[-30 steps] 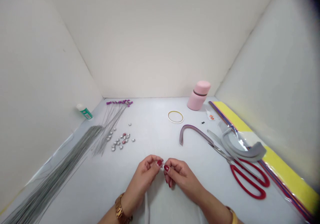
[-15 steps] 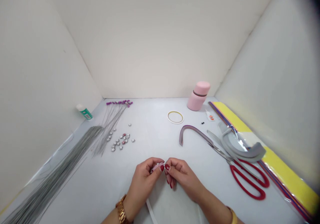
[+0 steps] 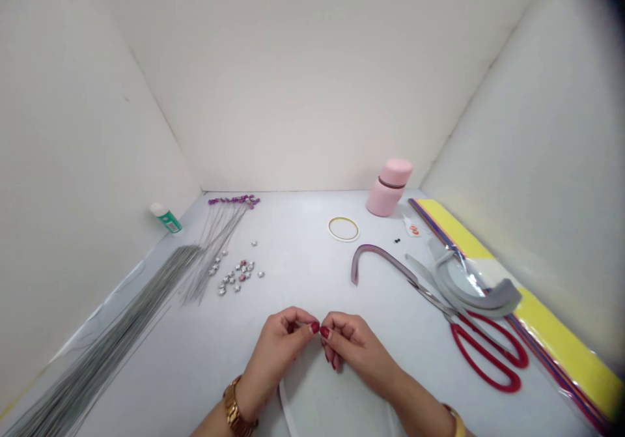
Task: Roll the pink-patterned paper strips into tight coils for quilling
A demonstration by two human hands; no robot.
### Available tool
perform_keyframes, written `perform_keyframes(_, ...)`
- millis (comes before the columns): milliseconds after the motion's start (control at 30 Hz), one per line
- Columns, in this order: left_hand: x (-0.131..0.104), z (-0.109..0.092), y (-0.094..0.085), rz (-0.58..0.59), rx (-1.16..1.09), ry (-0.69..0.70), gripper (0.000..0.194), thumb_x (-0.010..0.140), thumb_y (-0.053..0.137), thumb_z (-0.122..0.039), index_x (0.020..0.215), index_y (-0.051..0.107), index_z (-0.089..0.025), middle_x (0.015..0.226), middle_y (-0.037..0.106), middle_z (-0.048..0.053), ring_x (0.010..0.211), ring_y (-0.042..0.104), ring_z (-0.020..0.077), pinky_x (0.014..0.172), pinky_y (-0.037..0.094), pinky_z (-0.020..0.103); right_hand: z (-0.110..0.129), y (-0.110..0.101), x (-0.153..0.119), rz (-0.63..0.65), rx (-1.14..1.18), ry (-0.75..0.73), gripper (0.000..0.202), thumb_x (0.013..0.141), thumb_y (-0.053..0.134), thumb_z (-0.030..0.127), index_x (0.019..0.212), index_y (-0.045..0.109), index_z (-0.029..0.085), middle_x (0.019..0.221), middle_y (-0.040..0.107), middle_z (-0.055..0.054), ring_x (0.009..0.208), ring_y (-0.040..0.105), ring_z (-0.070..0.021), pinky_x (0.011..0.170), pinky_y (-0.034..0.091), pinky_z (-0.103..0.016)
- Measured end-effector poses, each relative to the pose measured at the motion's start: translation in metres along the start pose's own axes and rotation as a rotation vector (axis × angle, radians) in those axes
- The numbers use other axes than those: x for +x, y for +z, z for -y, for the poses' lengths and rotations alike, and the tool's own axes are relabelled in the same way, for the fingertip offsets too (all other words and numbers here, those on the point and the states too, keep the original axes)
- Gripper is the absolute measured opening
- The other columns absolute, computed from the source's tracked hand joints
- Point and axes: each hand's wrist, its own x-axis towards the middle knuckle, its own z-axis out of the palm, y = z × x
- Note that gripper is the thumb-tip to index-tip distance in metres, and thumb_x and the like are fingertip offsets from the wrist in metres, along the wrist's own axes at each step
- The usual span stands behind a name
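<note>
My left hand (image 3: 283,339) is closed in a pinch, thumb against forefinger, at the front middle of the table. A narrow pale paper strip (image 3: 288,408) runs down from beneath it toward the front edge. My right hand (image 3: 354,346) pinches with thumb and forefinger right beside the left fingertips. A tiny whitish bit of the strip shows between the two thumbs; the fingers hide the rest. Beyond my left hand lie several small silver folded stars (image 3: 237,275), with a few pinkish ones among them.
Grey wire stems (image 3: 127,320) lie along the left, with purple-tipped stems (image 3: 234,200) behind and a green-white glue stick (image 3: 168,219). On the right are red-handled scissors (image 3: 488,352), curled strips (image 3: 378,251), and yellow paper packs (image 3: 541,313). A tape roll (image 3: 344,239) and pink flask (image 3: 385,196) stand farther back.
The pinkish curled part that showed in my left hand is now hidden behind the fingers. The hanging strip has swung slightly left. Both hands stay pinched together in nearly the same place.
</note>
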Motion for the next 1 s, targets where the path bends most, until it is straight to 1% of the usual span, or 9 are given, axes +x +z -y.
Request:
perform_keyframes(67,-0.001,-0.001,0.001,0.014,-0.088,-0.070,0.016,0.066,0.065,-0.027,0.066,0.063,-0.012,0.055,0.056,-0.001,0.048,0.043,0.0085,0.047,0.033,0.020,0.000,-0.001,0.000,0.005,-0.008,0.007,0.028,0.080,0.051,0.040,0.068,0.052,0.015,0.049,0.051,0.004,0.041,0.046,-0.0075,0.043,0.036,-0.019)
perform_keyframes(167,-0.002,-0.003,0.003,0.033,-0.256,-0.130,0.018,0.065,0.068,-0.027,0.066,0.063,-0.010,0.052,0.054,-0.001,0.047,0.043,0.0070,0.049,0.034,0.019,-0.002,-0.001,0.000,0.011,0.000,0.008,0.030,0.080,0.050,0.042,0.069,0.053,0.015,0.050,0.052,0.003,0.042,0.046,-0.0077,0.044,0.036,-0.019)
perform_keyframes(300,-0.003,-0.004,0.002,0.060,-0.400,-0.148,0.023,0.070,0.065,-0.031,0.079,0.065,-0.011,0.061,0.057,0.000,0.052,0.047,0.0070,0.054,0.037,0.019,-0.003,-0.002,0.001,-0.023,0.036,0.003,0.031,0.080,0.050,0.044,0.068,0.051,0.015,0.050,0.052,0.003,0.041,0.045,-0.0073,0.044,0.035,-0.019)
perform_keyframes(433,-0.001,0.001,0.003,0.085,-0.312,-0.116,0.025,0.068,0.067,-0.033,0.067,0.063,-0.009,0.058,0.058,0.003,0.051,0.048,0.0080,0.051,0.036,0.019,-0.002,-0.001,0.001,-0.030,0.037,-0.007,0.031,0.080,0.051,0.044,0.069,0.051,0.015,0.051,0.052,0.003,0.041,0.045,-0.0072,0.044,0.035,-0.019)
perform_keyframes(600,0.000,0.006,0.007,-0.024,-0.212,-0.083,0.031,0.064,0.068,-0.039,0.057,0.056,-0.012,0.048,0.050,-0.002,0.044,0.042,0.0075,0.045,0.033,0.020,0.001,0.000,0.000,-0.025,-0.016,-0.009,0.030,0.081,0.050,0.043,0.069,0.052,0.015,0.051,0.052,0.003,0.042,0.046,-0.0077,0.045,0.035,-0.019)
perform_keyframes(667,-0.001,0.005,0.008,-0.047,-0.195,-0.091,0.033,0.065,0.066,-0.041,0.055,0.051,-0.014,0.044,0.044,-0.005,0.040,0.035,0.0060,0.040,0.027,0.018,0.002,0.000,-0.001,-0.029,-0.046,-0.014,0.029,0.080,0.050,0.042,0.068,0.052,0.015,0.051,0.051,0.004,0.043,0.046,-0.0082,0.045,0.035,-0.019)
perform_keyframes(800,-0.004,0.001,0.006,0.012,-0.190,-0.121,0.031,0.070,0.061,-0.041,0.060,0.050,-0.014,0.044,0.034,-0.008,0.038,0.021,0.0040,0.037,0.013,0.018,0.001,0.000,-0.001,-0.031,-0.062,-0.010,0.028,0.081,0.050,0.041,0.068,0.052,0.015,0.051,0.051,0.004,0.043,0.047,-0.0081,0.045,0.035,-0.019)
perform_keyframes(900,-0.005,-0.003,0.003,0.068,-0.190,-0.113,0.024,0.072,0.059,-0.037,0.066,0.055,-0.013,0.046,0.032,-0.008,0.040,0.018,0.0047,0.038,0.010,0.020,-0.001,-0.001,0.000,-0.038,-0.031,-0.002,0.028,0.082,0.049,0.041,0.069,0.051,0.015,0.051,0.051,0.004,0.042,0.046,-0.0076,0.045,0.035,-0.019)
perform_keyframes(1000,-0.005,-0.005,0.002,0.059,-0.164,-0.104,0.018,0.071,0.059,-0.031,0.068,0.060,-0.013,0.044,0.032,-0.007,0.041,0.018,0.0050,0.038,0.010,0.021,-0.001,-0.002,0.001,-0.047,-0.003,-0.003,0.028,0.082,0.049,0.041,0.070,0.052,0.015,0.052,0.051,0.004,0.042,0.046,-0.0073,0.044,0.035,-0.019)
